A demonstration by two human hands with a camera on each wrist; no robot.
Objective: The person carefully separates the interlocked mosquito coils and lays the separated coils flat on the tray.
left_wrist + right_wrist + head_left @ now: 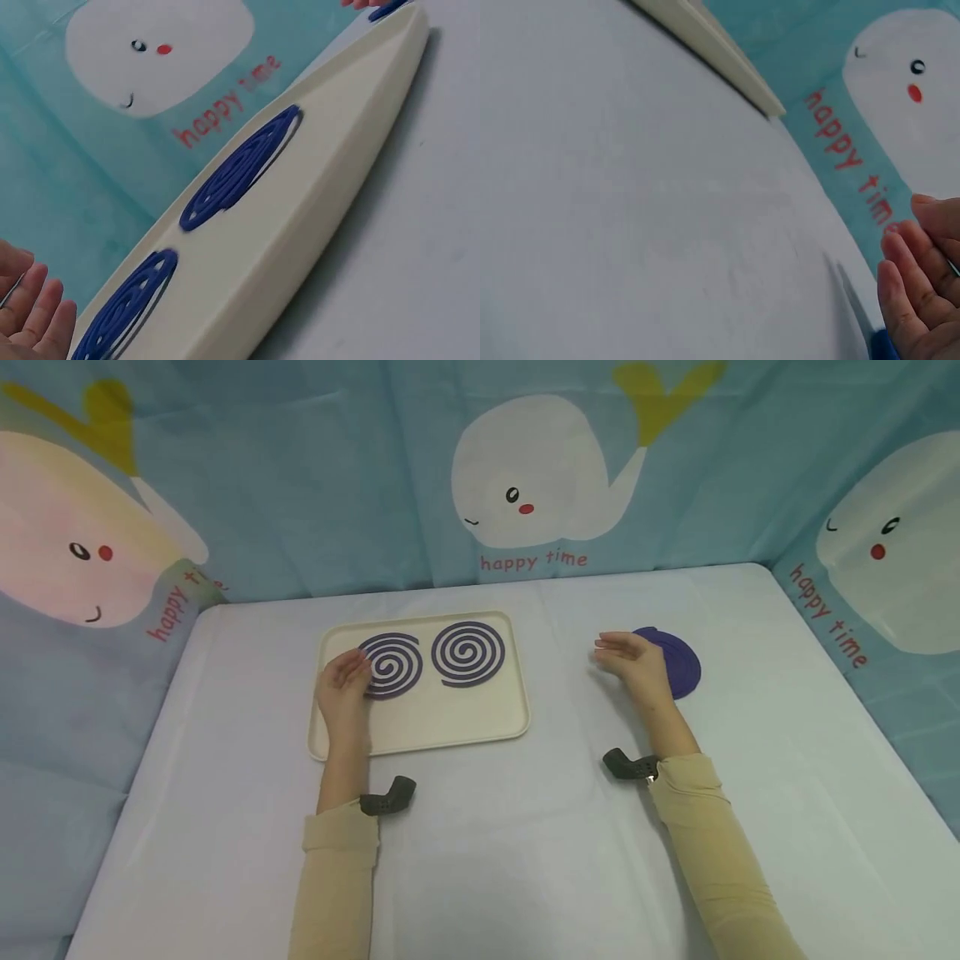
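Observation:
Two dark blue-purple spiral coils, shaped like mosquito coils, lie flat side by side in a cream tray (442, 727). The right-hand coil (468, 654) shows whole; the left-hand coil (392, 666) is partly covered by my left hand (344, 683), which hovers over the tray's left side with loosely bent fingers and nothing in them. My right hand (633, 662) is held above the table, fingers relaxed and holding nothing. Behind it a third, denser purple disc (682, 664) lies on the table, its left part hidden by the hand. In the right wrist view, fingers (900, 300) appear at the lower right.
A white cloth covers the table (510, 827). Blue curtains (337, 485) printed with whales stand along the back and sides. Each wrist wears a black camera mount, one at the left wrist (388, 797) and one at the right wrist (630, 766).

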